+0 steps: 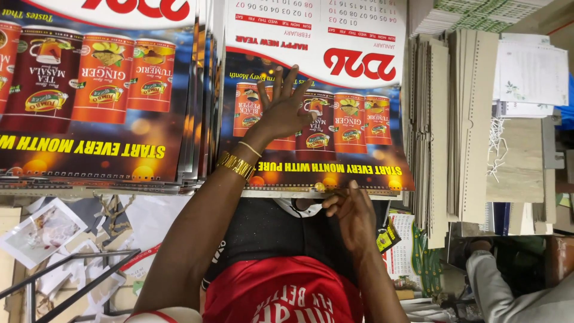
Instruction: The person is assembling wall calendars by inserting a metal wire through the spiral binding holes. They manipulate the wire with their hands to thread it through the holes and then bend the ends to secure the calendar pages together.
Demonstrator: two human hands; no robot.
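The left hand (286, 107) is lying flat, fingers spread, pressing on the printed calendar sheet (353, 143); the right hand (350, 212) is curling, pinching the sheet's near edge.

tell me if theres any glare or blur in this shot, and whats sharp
Head view: even indoor light, soft sheen on the glossy calendar sheet, no harsh glare; left hand and right hand are sharp; the cardboard stacks lean outward from wide-angle distortion; the lower corners are dimmer.

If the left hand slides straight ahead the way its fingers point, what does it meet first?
The left hand lies flat on the top calendar sheet, fingers pointing away from the person. It would likely cross the printed cans, then the white date area.
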